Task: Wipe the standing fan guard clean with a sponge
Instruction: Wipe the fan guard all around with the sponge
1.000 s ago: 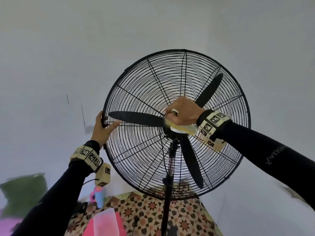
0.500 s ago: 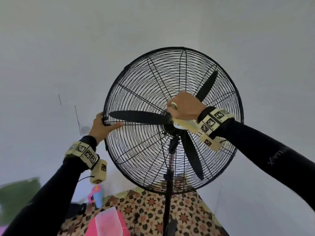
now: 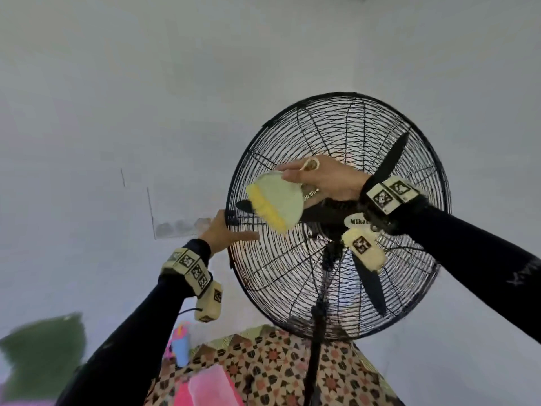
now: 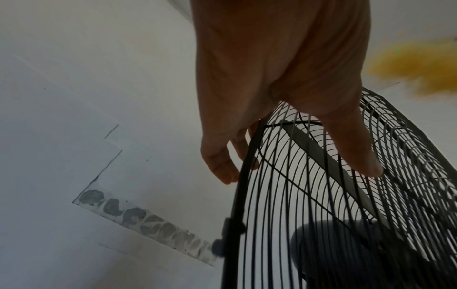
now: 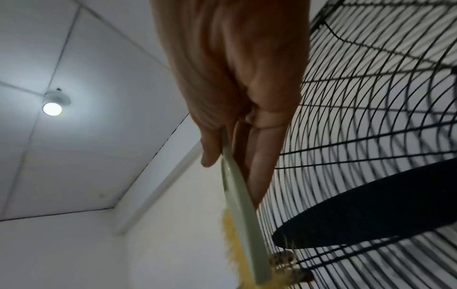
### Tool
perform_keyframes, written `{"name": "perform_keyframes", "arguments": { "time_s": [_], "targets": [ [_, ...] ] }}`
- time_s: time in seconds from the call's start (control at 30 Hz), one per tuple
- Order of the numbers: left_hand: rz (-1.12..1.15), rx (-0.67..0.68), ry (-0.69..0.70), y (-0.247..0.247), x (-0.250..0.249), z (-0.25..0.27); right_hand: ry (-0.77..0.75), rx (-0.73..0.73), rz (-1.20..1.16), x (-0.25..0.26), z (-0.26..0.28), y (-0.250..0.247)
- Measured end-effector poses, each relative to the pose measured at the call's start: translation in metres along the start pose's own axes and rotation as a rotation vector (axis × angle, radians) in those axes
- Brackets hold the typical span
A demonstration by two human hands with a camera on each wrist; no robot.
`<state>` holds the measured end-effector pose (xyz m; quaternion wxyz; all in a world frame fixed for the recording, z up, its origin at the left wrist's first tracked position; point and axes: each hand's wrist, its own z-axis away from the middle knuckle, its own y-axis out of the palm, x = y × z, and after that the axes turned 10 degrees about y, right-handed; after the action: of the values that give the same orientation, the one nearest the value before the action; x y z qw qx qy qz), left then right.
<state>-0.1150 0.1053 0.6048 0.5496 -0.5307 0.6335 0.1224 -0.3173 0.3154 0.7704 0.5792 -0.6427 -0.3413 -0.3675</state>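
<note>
The black wire fan guard (image 3: 292, 136) stands on a pole, with dark blades (image 3: 369, 288) behind the wires. My left hand (image 3: 227, 232) grips the guard's left rim: in the left wrist view its fingers (image 4: 220, 168) curl behind the rim (image 4: 241, 185) and the thumb lies on the front wires. My right hand (image 3: 322, 180) pinches a pale green sponge (image 3: 275, 200) with a yellow side. The sponge hangs in front of the guard's left part, its flat face toward me. The right wrist view shows the sponge (image 5: 237, 195) between thumb and fingers, just beside the guard (image 5: 371, 136).
The fan pole (image 3: 316, 361) rises from behind a patterned cloth surface (image 3: 263, 370). A pink container (image 3: 213, 385) and a blue and pink bottle (image 3: 180, 347) stand below my left arm. A green shape (image 3: 44, 347) lies at the lower left. White wall lies behind.
My right hand has moved the sponge from the fan's hub up and left, turning its face toward me. The left hand has stayed on the rim. The view has swung left.
</note>
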Motion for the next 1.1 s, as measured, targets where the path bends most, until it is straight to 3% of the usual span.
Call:
{"name": "perform_keyframes", "arguments": {
  "time_s": [0.03,0.1,0.17,0.23,0.3,0.37,0.43,0.6,0.63,0.7,0.77,0.8,0.83,0.93,1.0,1.03,1.1],
  "targets": [
    [0.025,-0.005,0.013,0.001,-0.005,0.006,-0.024,-0.023,0.065,0.009,-0.003,0.007],
    [0.088,0.013,0.024,0.004,-0.005,0.014,-0.182,-0.242,0.299,0.026,-0.010,0.024],
    [0.133,0.042,0.046,0.008,0.000,0.016,-0.498,-0.488,0.644,0.034,-0.021,0.037],
    [0.160,0.064,0.081,0.009,0.004,0.014,-0.727,-0.537,0.998,0.035,-0.040,0.045],
    [0.183,0.075,0.119,0.010,0.009,0.013,-0.701,-0.528,1.325,0.034,-0.061,0.053],
    [0.224,0.098,0.147,0.012,0.015,0.012,-0.497,-0.466,1.526,0.036,-0.070,0.063],
    [0.276,0.118,0.184,0.012,0.023,0.010,-0.404,-0.366,1.436,0.036,-0.068,0.070],
    [0.295,0.131,0.230,0.015,0.033,0.007,-0.523,0.050,1.247,0.032,-0.056,0.086],
    [0.295,0.132,0.228,0.017,0.036,0.006,-0.525,0.051,1.170,0.038,-0.058,0.088],
    [0.306,0.130,0.205,0.018,0.041,0.002,-0.564,-0.127,1.039,0.055,-0.067,0.081],
    [0.315,0.128,0.208,0.018,0.045,0.001,-0.560,-0.333,1.097,0.070,-0.072,0.067],
    [0.313,0.131,0.217,0.018,0.045,0.000,-0.537,-0.366,1.142,0.073,-0.073,0.064],
    [0.309,0.133,0.224,0.018,0.046,0.000,-0.511,-0.332,1.147,0.073,-0.072,0.066],
    [0.340,0.151,0.245,0.018,0.042,0.000,-0.378,0.026,1.161,0.055,-0.070,0.098],
    [0.361,0.147,0.295,0.018,0.039,0.000,-0.295,0.171,1.164,0.048,-0.071,0.114],
    [0.355,0.142,0.294,0.019,0.040,-0.002,-0.311,0.139,1.104,0.052,-0.074,0.113],
    [0.326,0.133,0.255,0.018,0.043,0.001,-0.440,-0.079,0.975,0.061,-0.084,0.095]
  ]
}}
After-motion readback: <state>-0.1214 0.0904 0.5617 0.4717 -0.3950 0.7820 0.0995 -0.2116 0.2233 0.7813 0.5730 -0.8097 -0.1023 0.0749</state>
